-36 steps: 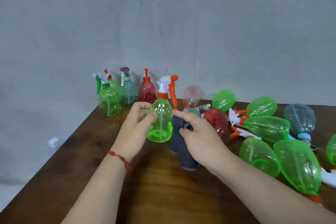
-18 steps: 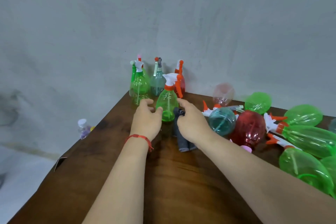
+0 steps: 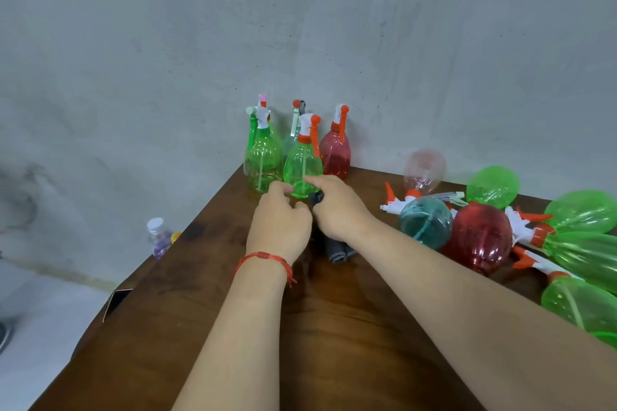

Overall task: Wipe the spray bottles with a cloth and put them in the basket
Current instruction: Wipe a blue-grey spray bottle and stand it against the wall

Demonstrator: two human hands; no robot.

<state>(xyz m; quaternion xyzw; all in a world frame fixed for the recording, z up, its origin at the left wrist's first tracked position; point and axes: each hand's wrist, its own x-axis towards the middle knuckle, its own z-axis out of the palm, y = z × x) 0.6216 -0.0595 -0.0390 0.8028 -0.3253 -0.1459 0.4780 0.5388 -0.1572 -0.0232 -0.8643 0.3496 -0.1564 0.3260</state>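
Soft even light, slight blur, perhaps edge-warped

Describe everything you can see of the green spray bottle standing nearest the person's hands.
The green spray bottle is see-through plastic, pear-shaped, faintly ribbed, seemingly empty. It has an orange collar, white spray head, long orange trigger and a thin tube inside. It stands upright near the far left corner of the table, before other upright bottles. Fingertips of the left hand and the forefinger of the right hand meet its base; a grip is unclear. The right hand also holds a dark cloth.
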